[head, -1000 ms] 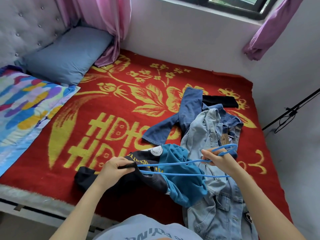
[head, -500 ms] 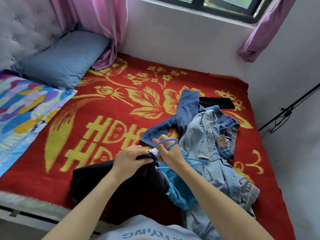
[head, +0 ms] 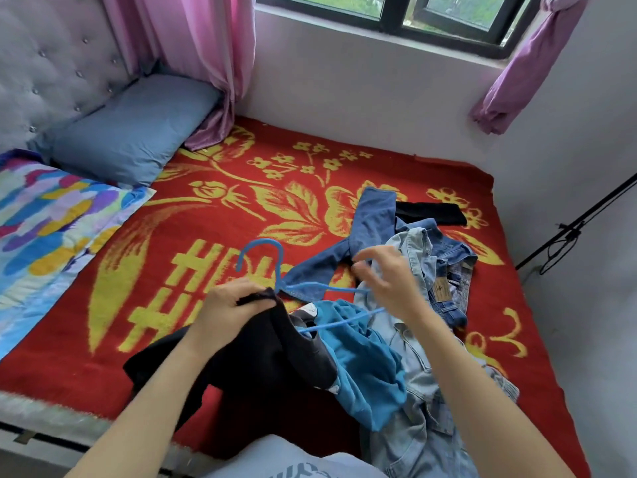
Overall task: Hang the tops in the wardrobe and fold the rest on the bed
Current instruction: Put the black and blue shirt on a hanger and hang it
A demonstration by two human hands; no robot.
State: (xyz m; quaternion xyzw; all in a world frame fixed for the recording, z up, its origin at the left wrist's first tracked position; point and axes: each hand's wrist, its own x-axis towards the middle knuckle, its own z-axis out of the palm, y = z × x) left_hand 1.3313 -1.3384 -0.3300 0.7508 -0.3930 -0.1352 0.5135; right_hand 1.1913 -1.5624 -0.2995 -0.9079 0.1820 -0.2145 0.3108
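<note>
The hanger (head: pixel 327 288) has turned since half a second back. Its hook was in the right hand then, and now the hook sticks up just past the left hand (head: pixel 231 305). The right hand (head: pixel 386 281) has slid off to the right, along the hanger's arm.

The left hand is curled tight round the black neck of the top (head: pixel 362 360). The rest of the top hangs down below that hand and lies on the bed (head: pixel 206 219), near the front edge. One end of the hanger seems to go into the top, just right of the left hand.

The right hand is blurry. Its fingers are bent and spread over the far end of the hanger. I cannot tell if they hold it or have let go.

I think the step is getting the hanger inside the top. To do it well, keep the neck hole wide. Push one end in up to the shoulder, then tip the other end in. The hook should stay poking out of the neck. Then pull the cloth flat so it does not slip off.

The jeans (head: pixel 372 222) lie in a heap past and under the right hand, not yet folded. It is hard to tell how many pieces are in the heap. The top is bunched up, so its sleeves are hidden. The wardrobe is not in the picture.
</note>
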